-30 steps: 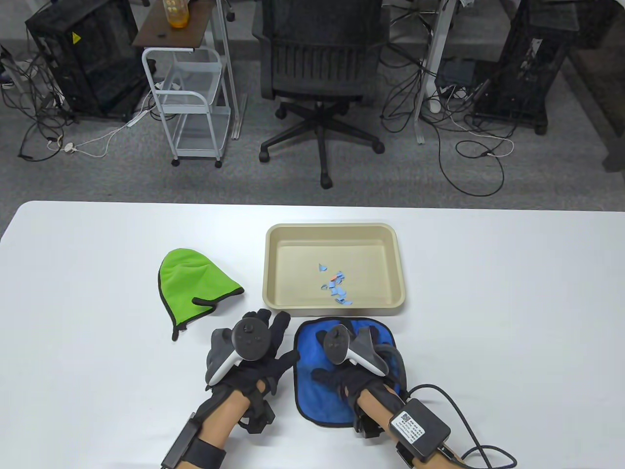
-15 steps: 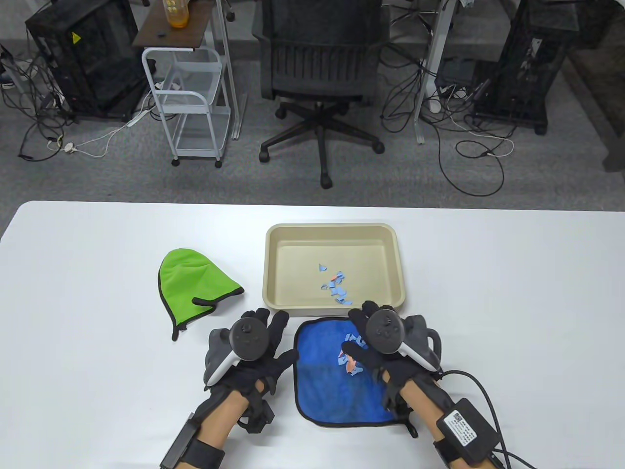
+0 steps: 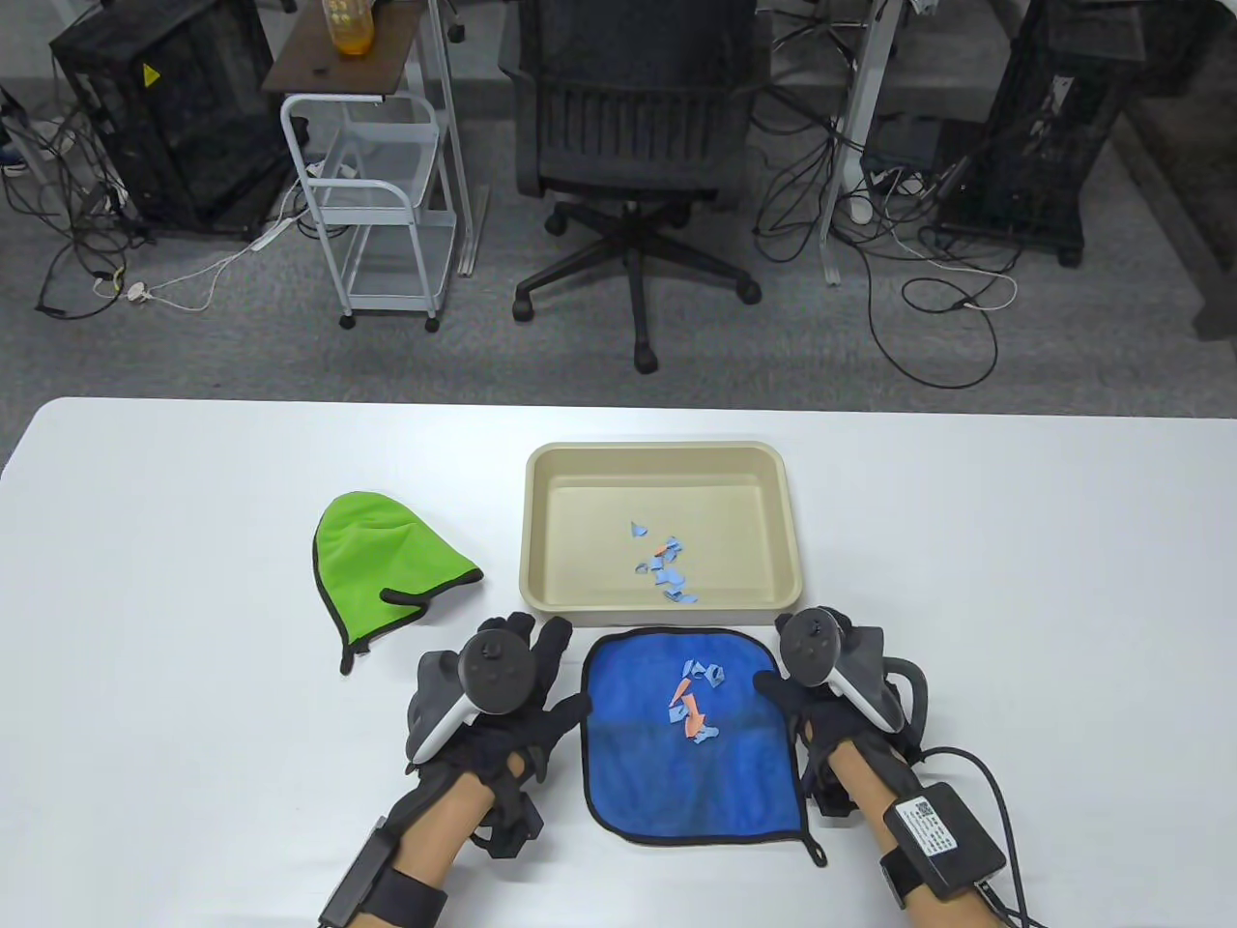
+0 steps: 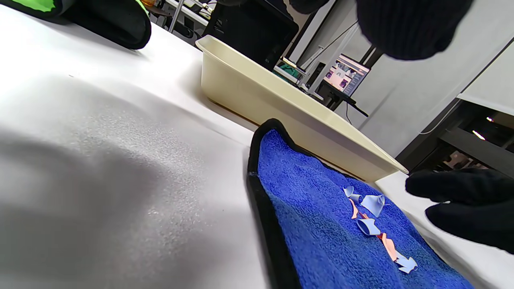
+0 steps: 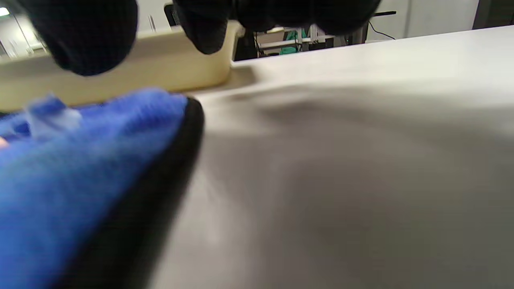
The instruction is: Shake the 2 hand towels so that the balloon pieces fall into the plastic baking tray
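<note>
A blue hand towel with black trim lies flat near the table's front edge, with blue and orange balloon pieces on it. The same blue towel and balloon pieces show in the left wrist view. Behind it stands the beige plastic tray, holding several balloon pieces. A green hand towel lies crumpled to the left. My left hand rests flat on the table just left of the blue towel. My right hand hovers at the towel's right edge, holding nothing.
The white table stretches wide to the right and left. Beyond its far edge stand an office chair, a white cart and floor cables.
My right hand has moved from on top of the blue towel to its right edge, uncovering the balloon pieces. The left hand has not moved.
</note>
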Available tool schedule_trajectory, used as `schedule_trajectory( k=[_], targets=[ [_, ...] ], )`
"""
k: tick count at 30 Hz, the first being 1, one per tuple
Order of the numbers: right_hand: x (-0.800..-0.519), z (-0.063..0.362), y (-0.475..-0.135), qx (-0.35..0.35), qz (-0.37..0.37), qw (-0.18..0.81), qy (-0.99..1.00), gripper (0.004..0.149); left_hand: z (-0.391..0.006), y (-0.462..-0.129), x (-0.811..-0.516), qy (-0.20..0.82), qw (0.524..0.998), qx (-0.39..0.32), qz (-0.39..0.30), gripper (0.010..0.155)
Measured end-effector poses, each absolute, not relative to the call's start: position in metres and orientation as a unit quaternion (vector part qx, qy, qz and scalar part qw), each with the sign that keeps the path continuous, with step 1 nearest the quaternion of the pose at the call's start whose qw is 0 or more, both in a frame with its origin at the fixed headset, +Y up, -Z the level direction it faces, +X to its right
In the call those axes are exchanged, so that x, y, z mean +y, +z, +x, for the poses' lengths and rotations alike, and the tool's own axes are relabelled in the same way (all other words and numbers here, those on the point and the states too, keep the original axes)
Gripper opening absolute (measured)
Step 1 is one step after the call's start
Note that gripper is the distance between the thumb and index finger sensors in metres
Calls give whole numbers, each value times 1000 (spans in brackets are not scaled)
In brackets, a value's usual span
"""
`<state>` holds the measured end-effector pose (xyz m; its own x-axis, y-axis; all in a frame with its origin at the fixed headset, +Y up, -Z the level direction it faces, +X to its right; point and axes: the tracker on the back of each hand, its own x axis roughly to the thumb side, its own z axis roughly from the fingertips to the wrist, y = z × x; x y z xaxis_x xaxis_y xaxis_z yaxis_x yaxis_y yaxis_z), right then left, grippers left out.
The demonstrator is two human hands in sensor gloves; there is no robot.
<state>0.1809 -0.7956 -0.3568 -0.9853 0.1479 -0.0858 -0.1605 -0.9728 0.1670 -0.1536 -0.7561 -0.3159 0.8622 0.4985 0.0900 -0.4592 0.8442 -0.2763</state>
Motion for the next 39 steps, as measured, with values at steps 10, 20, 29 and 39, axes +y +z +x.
schedule_trajectory(
  k=[10,20,29,39],
  targets=[
    [-810,183,-361,132,-63,82,986,74,-154,-315,-756,248,958,-77,-124,83],
    [-807,175,-357,118,-100,103,983,48,-154,-316,-757,247,958,-77,-123,83],
    [-802,169,-352,129,-85,131,979,36,-153,-316,-760,239,960,-71,-129,83],
    [-772,163,-339,63,-38,235,969,40,-145,-325,-780,226,960,12,-164,84]
  ],
)
